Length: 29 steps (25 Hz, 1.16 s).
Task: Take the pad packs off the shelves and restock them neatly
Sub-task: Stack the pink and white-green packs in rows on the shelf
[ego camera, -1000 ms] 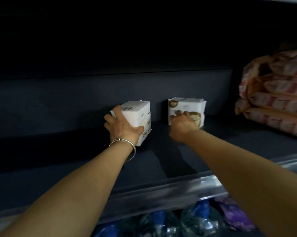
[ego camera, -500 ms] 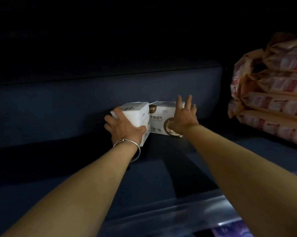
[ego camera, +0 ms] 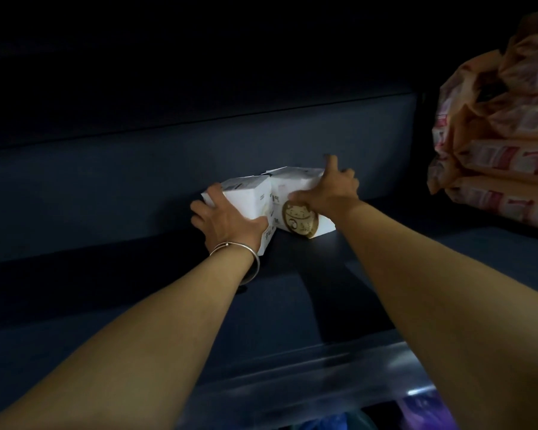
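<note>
Head-worn view, facing forward, slightly down, close on shelf

Two white rectangular pad packs, the right one showing a gold round emblem, are sitting on a dark navy metal shelf; pink-and-orange patterned plastic packs are piling at the far right.
</note>
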Each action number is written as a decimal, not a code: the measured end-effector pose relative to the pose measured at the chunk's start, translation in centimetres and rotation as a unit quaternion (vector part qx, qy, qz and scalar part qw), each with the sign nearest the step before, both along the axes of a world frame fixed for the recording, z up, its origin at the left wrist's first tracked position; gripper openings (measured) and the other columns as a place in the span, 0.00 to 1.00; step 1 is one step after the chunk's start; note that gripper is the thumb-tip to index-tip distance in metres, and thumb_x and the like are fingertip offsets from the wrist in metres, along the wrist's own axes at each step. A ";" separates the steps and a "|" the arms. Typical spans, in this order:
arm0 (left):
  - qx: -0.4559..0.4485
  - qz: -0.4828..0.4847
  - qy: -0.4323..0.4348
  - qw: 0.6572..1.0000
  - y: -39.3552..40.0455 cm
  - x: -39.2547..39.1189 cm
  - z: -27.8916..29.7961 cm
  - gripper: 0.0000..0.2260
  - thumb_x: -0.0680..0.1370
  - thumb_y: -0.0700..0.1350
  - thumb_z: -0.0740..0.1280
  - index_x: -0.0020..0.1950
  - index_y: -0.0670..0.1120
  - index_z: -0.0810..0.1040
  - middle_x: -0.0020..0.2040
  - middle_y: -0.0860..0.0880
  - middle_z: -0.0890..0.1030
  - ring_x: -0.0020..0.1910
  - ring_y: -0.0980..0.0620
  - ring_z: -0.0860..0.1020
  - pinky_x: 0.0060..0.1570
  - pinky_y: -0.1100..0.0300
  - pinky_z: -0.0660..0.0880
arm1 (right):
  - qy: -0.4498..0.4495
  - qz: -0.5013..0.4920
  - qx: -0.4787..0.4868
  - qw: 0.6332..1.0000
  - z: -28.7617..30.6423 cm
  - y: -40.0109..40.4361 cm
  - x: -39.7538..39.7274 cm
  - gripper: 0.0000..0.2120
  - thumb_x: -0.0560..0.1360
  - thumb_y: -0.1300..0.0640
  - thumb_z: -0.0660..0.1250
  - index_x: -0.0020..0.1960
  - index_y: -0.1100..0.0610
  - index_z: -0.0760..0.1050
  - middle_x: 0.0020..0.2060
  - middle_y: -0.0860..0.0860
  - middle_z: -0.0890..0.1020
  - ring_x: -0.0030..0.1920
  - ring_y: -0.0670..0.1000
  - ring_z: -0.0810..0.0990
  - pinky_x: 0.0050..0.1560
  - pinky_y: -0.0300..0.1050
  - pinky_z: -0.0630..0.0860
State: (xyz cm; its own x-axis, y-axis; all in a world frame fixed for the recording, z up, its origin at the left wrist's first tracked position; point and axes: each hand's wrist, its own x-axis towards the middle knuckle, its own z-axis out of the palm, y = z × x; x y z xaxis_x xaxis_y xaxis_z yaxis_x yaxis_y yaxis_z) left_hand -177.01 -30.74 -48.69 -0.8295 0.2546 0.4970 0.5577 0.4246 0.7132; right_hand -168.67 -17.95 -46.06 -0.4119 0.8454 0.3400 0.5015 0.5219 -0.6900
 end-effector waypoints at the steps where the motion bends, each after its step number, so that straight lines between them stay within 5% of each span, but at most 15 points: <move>1: -0.002 -0.001 -0.001 1.000 -0.2 0.0 0.0 0.38 0.63 0.46 0.76 0.67 0.48 0.59 0.66 0.42 0.59 0.64 0.41 0.62 0.47 0.55 0.65 | -0.029 -0.001 -0.002 1.000 -0.2 -0.4 -0.2 0.43 0.65 0.41 0.74 0.72 0.51 0.55 0.68 0.59 0.62 0.70 0.62 0.59 0.65 0.58 0.64; 10: 0.003 0.005 -0.013 1.000 -3.0 0.7 0.4 0.38 0.64 0.46 0.76 0.68 0.47 0.59 0.66 0.41 0.59 0.64 0.39 0.62 0.61 0.49 0.68 | 0.073 -0.002 -0.003 0.997 -0.6 -4.2 0.9 0.35 0.69 0.56 0.74 0.69 0.58 0.58 0.67 0.59 0.61 0.68 0.59 0.61 0.52 0.48 0.69; 15: 0.019 -0.007 -0.006 1.000 -6.6 4.3 1.9 0.37 0.65 0.46 0.76 0.68 0.46 0.59 0.66 0.40 0.59 0.64 0.39 0.62 0.58 0.49 0.68 | 0.066 -0.024 0.007 0.998 0.9 -8.7 5.5 0.35 0.70 0.56 0.73 0.69 0.60 0.58 0.67 0.58 0.62 0.68 0.58 0.61 0.56 0.48 0.72; 24: 0.020 -0.034 0.001 0.999 -17.3 14.3 4.1 0.35 0.63 0.44 0.75 0.65 0.47 0.60 0.65 0.41 0.59 0.62 0.40 0.62 0.47 0.53 0.70 | 0.037 -0.069 0.035 0.996 3.9 -20.5 16.7 0.32 0.68 0.50 0.73 0.65 0.59 0.61 0.64 0.57 0.65 0.65 0.58 0.65 0.46 0.45 0.66; 29: -0.001 -0.060 -0.005 0.998 -23.5 20.7 2.4 0.35 0.64 0.44 0.75 0.65 0.47 0.60 0.64 0.42 0.60 0.62 0.42 0.62 0.50 0.54 0.69 | 0.030 -0.072 0.013 0.997 1.9 -26.4 24.0 0.32 0.69 0.51 0.73 0.66 0.59 0.61 0.64 0.57 0.64 0.65 0.58 0.64 0.48 0.46 0.64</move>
